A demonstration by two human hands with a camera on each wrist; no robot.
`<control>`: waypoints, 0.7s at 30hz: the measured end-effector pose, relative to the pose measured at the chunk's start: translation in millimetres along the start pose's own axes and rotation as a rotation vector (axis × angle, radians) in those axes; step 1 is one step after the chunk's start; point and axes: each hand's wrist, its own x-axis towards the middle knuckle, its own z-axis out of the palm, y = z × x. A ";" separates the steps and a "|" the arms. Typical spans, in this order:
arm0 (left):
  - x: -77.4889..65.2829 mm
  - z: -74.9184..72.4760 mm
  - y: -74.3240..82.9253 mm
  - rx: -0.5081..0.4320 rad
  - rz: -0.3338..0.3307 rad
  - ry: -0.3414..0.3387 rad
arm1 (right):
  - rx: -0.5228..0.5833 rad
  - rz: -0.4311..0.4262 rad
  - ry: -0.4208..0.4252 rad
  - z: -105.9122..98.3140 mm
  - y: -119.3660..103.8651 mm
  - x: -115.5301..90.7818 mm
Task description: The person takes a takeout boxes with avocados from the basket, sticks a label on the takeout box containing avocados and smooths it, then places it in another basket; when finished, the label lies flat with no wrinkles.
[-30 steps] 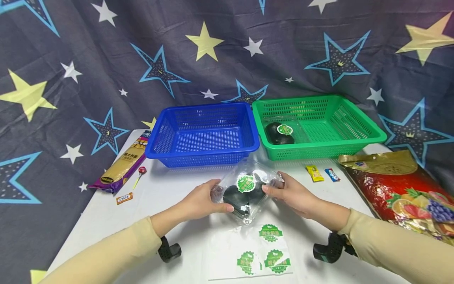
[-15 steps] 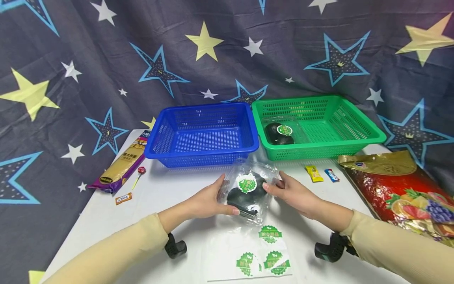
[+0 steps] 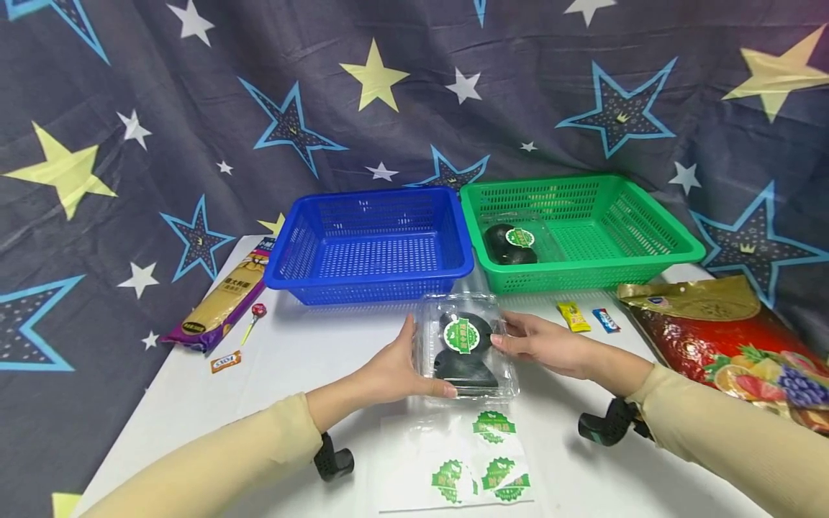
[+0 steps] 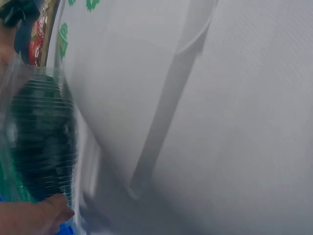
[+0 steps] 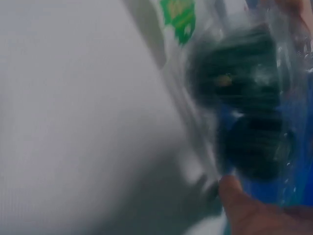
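A clear plastic fruit box (image 3: 476, 381) with dark green, avocado-like fruits (image 3: 463, 363) inside is held between both hands over the front middle of the table. A round green-and-white sticker (image 3: 461, 336) sits on its lid. My left hand (image 3: 391, 370) grips the box's left side, thumb along the near edge. The right hand (image 3: 547, 345) holds the right side, with its thumb on the lid's edge and its other fingers partly hidden behind. In the left wrist view the box (image 4: 44, 132) shows side-on; the right wrist view is blurred.
Just in front lies a white sheet of green stickers (image 3: 414, 460). Behind stand a blue basket (image 3: 369, 291) and a green basket (image 3: 583, 273) holding a similar box (image 3: 512, 244). Pasta bag (image 3: 227, 295), lollipop (image 3: 257, 311), small candies (image 3: 573, 316) and a large red bag (image 3: 725, 338) lie at the sides.
The box has turned from a diagonal position to nearly square with the table and shifted slightly right. My left hand has moved right with it, while the right keeps its hold.
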 end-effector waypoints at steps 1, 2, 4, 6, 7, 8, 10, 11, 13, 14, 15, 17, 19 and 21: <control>1.2 1.1 -0.6 -0.005 0.006 -0.004 | -0.027 0.015 0.011 -1.2 0.5 -0.7; 1.9 2.3 -1.2 -0.002 0.010 -0.006 | -0.053 0.032 0.024 -1.3 0.4 -1.7; 2.9 5.1 -1.4 -0.006 0.028 -0.004 | -0.095 0.067 0.064 -0.3 0.7 -3.8; 2.9 7.8 -0.4 -0.017 0.040 -0.001 | -0.095 0.089 0.095 2.6 0.8 -6.4; 2.8 8.9 0.2 -0.024 0.044 0.001 | -0.077 0.087 0.099 4.2 0.4 -7.9; 2.0 9.8 1.0 -0.027 0.040 0.003 | -0.048 0.078 0.098 5.8 0.2 -9.7; 1.1 11.5 1.6 -0.037 0.039 0.004 | 0.039 0.058 0.079 7.7 0.6 -13.3; 0.7 12.1 1.5 -0.040 0.036 0.004 | 0.078 0.049 0.067 8.4 0.6 -15.5; 0.3 12.6 0.7 -0.054 0.022 0.001 | 0.145 0.042 0.047 8.9 0.5 -20.1; 0.0 12.5 0.5 -0.055 0.014 -0.001 | 0.173 0.044 0.042 8.8 0.7 -21.8; 0.0 12.6 0.1 -0.054 0.007 -0.003 | 0.196 0.044 0.036 8.4 1.1 -23.0; 0.2 12.4 0.0 -0.057 -0.005 -0.008 | 0.219 0.042 0.036 7.5 2.1 -24.6; 0.3 12.2 0.7 -0.040 -0.013 -0.010 | 0.228 0.034 0.042 6.7 3.3 -25.5; -0.2 12.0 2.7 0.015 -0.001 0.001 | 0.230 0.029 0.050 5.8 4.5 -27.0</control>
